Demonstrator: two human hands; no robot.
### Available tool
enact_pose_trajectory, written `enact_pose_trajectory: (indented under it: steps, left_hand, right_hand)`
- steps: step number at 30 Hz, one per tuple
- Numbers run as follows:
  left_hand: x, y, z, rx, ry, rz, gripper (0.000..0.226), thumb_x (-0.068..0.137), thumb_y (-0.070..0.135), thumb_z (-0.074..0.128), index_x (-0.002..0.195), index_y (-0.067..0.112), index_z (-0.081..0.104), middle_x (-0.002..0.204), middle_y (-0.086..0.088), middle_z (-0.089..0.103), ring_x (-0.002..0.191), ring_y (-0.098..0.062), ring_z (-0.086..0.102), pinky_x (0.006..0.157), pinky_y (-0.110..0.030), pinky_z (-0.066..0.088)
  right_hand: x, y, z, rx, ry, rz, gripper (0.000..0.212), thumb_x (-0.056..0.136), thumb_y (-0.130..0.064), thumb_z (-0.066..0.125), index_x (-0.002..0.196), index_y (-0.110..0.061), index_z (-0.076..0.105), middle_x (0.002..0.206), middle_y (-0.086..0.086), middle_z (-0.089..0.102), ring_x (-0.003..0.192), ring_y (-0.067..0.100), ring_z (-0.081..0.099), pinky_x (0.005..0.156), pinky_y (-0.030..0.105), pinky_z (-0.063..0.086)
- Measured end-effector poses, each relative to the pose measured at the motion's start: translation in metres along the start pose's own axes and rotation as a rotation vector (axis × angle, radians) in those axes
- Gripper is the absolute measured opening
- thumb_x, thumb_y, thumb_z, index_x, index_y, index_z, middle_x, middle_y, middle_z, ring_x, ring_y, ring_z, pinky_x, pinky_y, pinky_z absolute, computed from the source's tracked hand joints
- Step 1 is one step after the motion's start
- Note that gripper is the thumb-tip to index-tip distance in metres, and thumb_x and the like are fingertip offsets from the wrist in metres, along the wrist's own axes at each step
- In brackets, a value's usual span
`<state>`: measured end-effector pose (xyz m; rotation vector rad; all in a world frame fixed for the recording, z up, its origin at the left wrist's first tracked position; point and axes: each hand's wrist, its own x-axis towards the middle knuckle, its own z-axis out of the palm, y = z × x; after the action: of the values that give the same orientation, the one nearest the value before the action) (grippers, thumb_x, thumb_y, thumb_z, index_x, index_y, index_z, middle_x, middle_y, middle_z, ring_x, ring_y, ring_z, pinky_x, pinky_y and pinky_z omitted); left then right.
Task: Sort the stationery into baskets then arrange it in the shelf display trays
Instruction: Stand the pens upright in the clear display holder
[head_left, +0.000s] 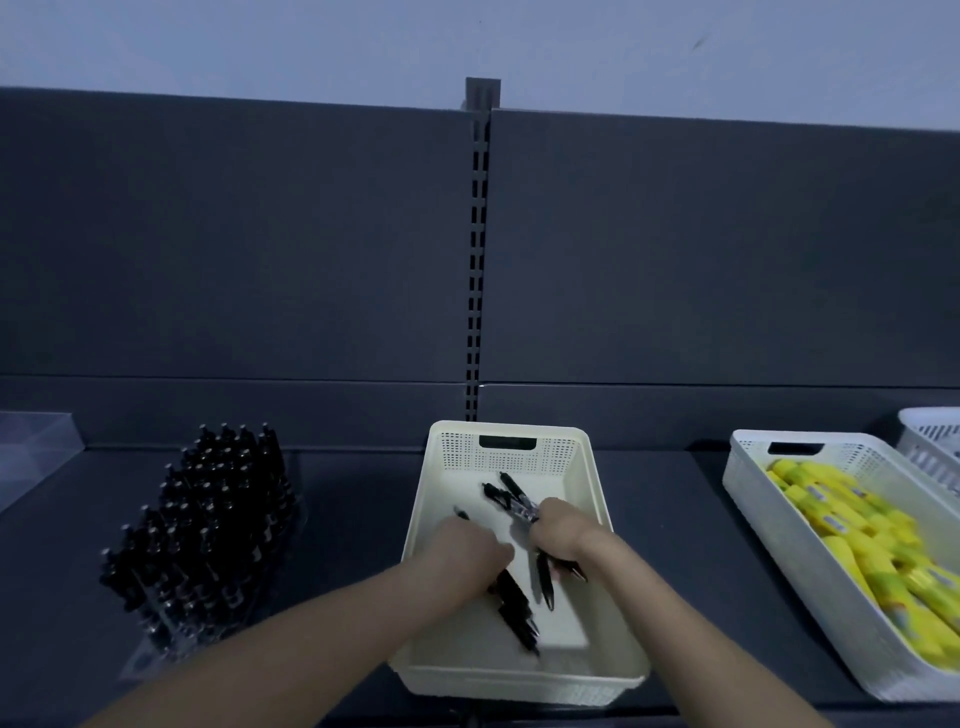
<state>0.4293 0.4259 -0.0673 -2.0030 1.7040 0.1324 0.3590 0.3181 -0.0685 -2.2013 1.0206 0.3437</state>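
Now the black pens (511, 605) are all in one cream basket (519, 680) at mid-shelf (337, 493). The left hand (467, 551) curls round a bundle; the right hand (558, 527) grips a few more, the exact count blurred. Left of it, dozens of upright pens (208, 535) fill one clear tray (150, 660). Two white baskets (779, 525) sit on the right, the nearer holding yellow items (857, 535).
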Motion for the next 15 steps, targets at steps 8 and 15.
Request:
enact_pose_trajectory:
  steps: [8, 15]
  left_hand:
    - [0.008, -0.015, 0.01, -0.275, 0.05, -0.151, 0.034, 0.092, 0.001, 0.036, 0.126, 0.005, 0.039, 0.123, -0.019, 0.049, 0.109, -0.035, 0.054, 0.084, -0.04, 0.045]
    - [0.02, -0.02, 0.011, -0.574, 0.113, -0.326, 0.024, 0.092, 0.004, 0.036, 0.112, 0.001, 0.049, 0.117, -0.017, 0.056, 0.105, -0.031, 0.057, 0.08, -0.036, 0.045]
  right_hand:
    - [-0.016, -0.001, -0.018, 0.832, -0.02, -0.063, 0.011, 0.088, 0.005, 0.037, 0.084, -0.003, 0.043, 0.064, 0.012, 0.046, 0.04, 0.015, 0.06, 0.038, 0.022, 0.046]
    - [-0.024, 0.009, -0.004, 0.924, -0.005, -0.01, 0.01, 0.089, 0.006, 0.038, 0.088, -0.003, 0.043, 0.063, 0.013, 0.053, 0.042, 0.016, 0.055, 0.041, 0.025, 0.044]
